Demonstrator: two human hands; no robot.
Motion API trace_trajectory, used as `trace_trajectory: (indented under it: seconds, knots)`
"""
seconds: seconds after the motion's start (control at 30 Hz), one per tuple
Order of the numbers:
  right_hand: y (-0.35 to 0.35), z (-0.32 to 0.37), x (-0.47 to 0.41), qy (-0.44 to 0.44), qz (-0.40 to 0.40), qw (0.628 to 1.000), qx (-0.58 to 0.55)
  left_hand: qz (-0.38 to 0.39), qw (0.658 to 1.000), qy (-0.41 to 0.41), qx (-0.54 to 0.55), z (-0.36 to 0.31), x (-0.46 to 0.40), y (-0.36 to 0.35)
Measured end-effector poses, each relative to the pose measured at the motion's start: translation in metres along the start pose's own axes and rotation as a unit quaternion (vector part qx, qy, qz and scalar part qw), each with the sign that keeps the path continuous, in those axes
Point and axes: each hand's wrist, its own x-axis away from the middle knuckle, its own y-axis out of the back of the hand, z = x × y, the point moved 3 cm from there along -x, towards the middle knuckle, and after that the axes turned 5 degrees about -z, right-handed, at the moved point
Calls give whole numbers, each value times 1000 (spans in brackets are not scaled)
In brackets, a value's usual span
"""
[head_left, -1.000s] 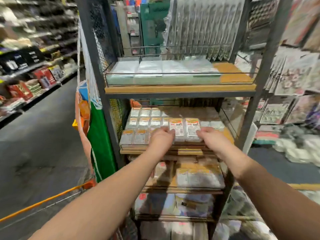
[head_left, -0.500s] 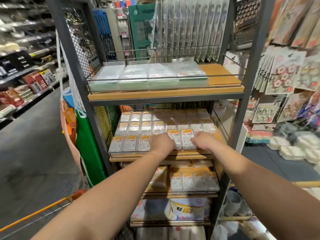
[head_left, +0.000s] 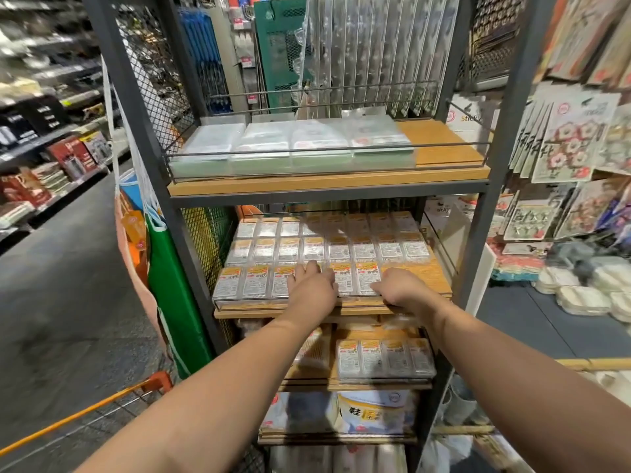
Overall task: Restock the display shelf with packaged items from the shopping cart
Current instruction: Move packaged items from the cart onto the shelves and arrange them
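A dark metal display rack with wooden shelves (head_left: 327, 182) stands in front of me. Its second shelf (head_left: 423, 271) holds rows of small clear packets with orange-and-white labels (head_left: 355, 249). My left hand (head_left: 312, 288) lies flat on the front row of packets, fingers stretched forward. My right hand (head_left: 399, 288) rests at the shelf's front edge, fingertips touching the rightmost front packet (head_left: 367, 279). Bare wood shows to the right of that packet. An orange cart rail (head_left: 85, 413) runs along the lower left.
The top shelf carries flat clear packs (head_left: 290, 145) behind a wire rail. Lower shelves hold more labelled packets (head_left: 384, 356) and bagged goods (head_left: 372, 413). A green hanging bag (head_left: 177, 295) is left of the rack, sticker cards (head_left: 573, 145) hang at right, and an aisle floor (head_left: 58, 302) opens left.
The view has pulled back and shifted. Two packets that I held up between my hands a second ago now lie flat in the front row, with my hands resting on and beside them.
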Motion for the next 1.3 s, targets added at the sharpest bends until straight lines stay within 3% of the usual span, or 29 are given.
trace_trajectory:
  seconds: [0.4, 0.53, 0.6, 0.67, 0.83, 0.9, 0.97, 1.17, 1.27, 1.3]
  knots:
    - [-6, -3, -5, -11, -7, 1000, -4, -69, 992, -6, 102, 5, 1, -2]
    - [-4, 2, 4, 18, -134, 990, -29, -92, 975, -21, 202, 22, 11, 11]
    - [-5, 16, 21, 63, -215, 967, -119, -122, 956, -28, 265, 38, 25, 20]
    - [-14, 42, 43, 108, -233, 942, -217, -145, 931, -2, 336, 64, 45, 26]
    - [-93, 133, 104, 204, -137, 905, -347, -169, 858, 145, 463, 156, 108, 24]
    - [-129, 154, 116, 176, -56, 901, -393, -182, 818, 178, 517, 180, 130, 24]
    - [-189, 189, 134, 138, 56, 922, -356, -194, 796, 225, 528, 235, 163, 13]
    - [-324, 259, 192, 183, 218, 939, -193, -145, 741, 415, 507, 380, 247, -54]
    - [-392, 271, 202, 135, 290, 934, -160, -71, 676, 501, 535, 427, 284, -101]
    - [-415, 276, 206, 133, 321, 928, -133, -42, 638, 539, 549, 446, 297, -120]
